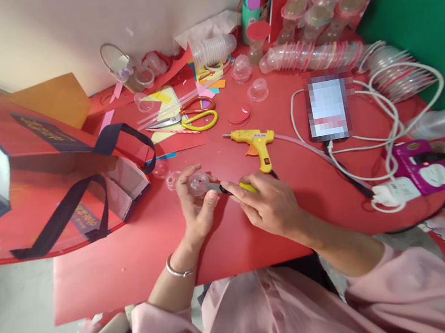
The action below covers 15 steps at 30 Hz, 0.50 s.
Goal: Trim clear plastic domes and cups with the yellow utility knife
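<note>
The red table (136, 262) and the red bag (39, 201) are cut off at the sides. The right hand (271, 201) is curled, the left hand (194, 206) pinching. The yellow-handled tool (218, 188) in the right is partly hidden. The plastic piece (197, 184) in the left, over the table, is round and see-through; I can't tell if the tool's tip goes in.

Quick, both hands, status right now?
Left hand: holding a clear plastic piece.
Right hand: closed, holding a yellow-handled tool.
</note>
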{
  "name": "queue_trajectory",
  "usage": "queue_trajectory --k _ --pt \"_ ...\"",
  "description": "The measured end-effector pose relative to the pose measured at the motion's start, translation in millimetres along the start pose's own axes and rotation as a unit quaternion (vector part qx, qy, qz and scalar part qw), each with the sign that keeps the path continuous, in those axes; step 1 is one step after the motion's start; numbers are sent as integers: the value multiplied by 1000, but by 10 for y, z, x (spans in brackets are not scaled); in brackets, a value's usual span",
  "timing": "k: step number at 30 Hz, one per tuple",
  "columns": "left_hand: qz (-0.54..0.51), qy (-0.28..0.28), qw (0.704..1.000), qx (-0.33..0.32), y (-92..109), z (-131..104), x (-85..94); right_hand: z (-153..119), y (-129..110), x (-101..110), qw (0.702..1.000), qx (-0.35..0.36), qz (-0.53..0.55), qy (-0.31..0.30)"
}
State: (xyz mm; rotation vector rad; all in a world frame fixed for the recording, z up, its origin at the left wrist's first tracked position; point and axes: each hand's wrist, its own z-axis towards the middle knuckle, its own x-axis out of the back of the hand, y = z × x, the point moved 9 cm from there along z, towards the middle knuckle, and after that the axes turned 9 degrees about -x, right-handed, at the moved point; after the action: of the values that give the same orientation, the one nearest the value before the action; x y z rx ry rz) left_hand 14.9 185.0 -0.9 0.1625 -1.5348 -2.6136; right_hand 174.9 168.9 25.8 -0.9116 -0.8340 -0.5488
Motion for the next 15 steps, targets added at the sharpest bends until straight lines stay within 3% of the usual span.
queue_trajectory --k 15 --pt "53 15 998 -5 6 14 81 31 -23 40 1000 8 1 18"
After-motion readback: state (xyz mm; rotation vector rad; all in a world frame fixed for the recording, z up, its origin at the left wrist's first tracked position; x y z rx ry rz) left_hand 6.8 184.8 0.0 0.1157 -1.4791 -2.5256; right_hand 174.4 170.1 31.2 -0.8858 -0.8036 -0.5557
